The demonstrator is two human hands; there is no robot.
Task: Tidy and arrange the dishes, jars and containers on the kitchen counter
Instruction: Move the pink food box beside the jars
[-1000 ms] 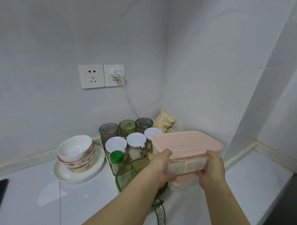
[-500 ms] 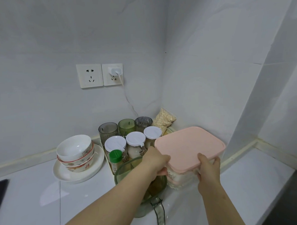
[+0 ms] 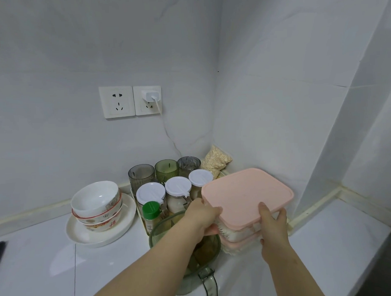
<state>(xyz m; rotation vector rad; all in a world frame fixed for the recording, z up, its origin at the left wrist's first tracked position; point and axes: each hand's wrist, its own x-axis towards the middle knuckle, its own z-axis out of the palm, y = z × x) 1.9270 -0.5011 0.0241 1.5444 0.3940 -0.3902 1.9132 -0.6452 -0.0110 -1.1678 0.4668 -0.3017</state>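
On the white desk (image 3: 34,264), a plate (image 3: 75,231) at the left carries three stacked bowls (image 3: 95,200). Next come three ribbed tumblers (image 3: 141,175) against the wall, with white-lidded jars (image 3: 177,188) and a green-capped bottle (image 3: 150,210) just in front of them. A green pitcher (image 3: 158,229) stands nearer, partly hidden by the left forearm. The left hand (image 3: 202,216) has its grip clenched on the left edge of the pink-lidded container (image 3: 247,194). This container lies directly atop a lower container (image 3: 235,244) in the desk's corner by the right wall. The right hand (image 3: 272,227) grasps its front right edge, thumb on the lid. A bag of grains (image 3: 217,160) leans in the corner behind.
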